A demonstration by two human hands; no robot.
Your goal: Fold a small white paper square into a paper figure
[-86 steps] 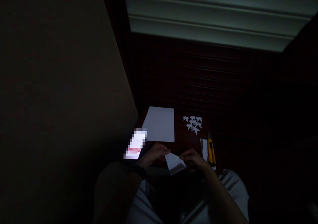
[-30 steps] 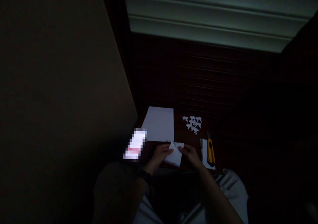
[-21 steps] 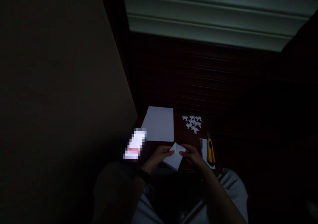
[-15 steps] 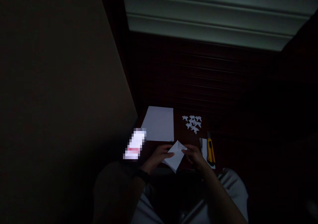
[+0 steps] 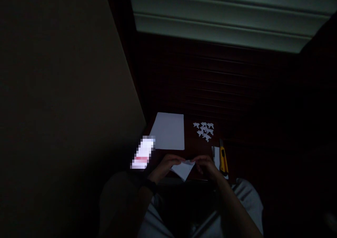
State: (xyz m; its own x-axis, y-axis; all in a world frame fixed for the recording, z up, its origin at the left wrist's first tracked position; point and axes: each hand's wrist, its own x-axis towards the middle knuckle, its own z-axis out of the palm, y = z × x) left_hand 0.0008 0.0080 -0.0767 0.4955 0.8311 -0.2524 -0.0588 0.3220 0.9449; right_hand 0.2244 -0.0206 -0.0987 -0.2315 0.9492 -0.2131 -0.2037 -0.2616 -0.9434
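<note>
A small white sheet of paper [image 5: 183,170] lies between my hands at the table's near edge, one corner pointing toward me and its far edge creased. My left hand [image 5: 167,163] grips its left side, thumb on top and fingers along the far edge. At the right corner, my right hand [image 5: 206,165] pinches the paper between thumb and fingers. The far part of the paper is folded or tilted out of sight. Dim light hides the finer creases.
Beyond my hands lies a large white sheet [image 5: 170,130]. Several small folded paper shapes [image 5: 204,129] sit right of it. A yellow utility knife [image 5: 223,160] rests on white paper strips [image 5: 216,157] at the right. A lit, blurred screen [image 5: 143,153] stands at the left.
The paper went from a full diamond with its far corner up to a shape like a downward triangle. Both hands have drawn to its far edge.
</note>
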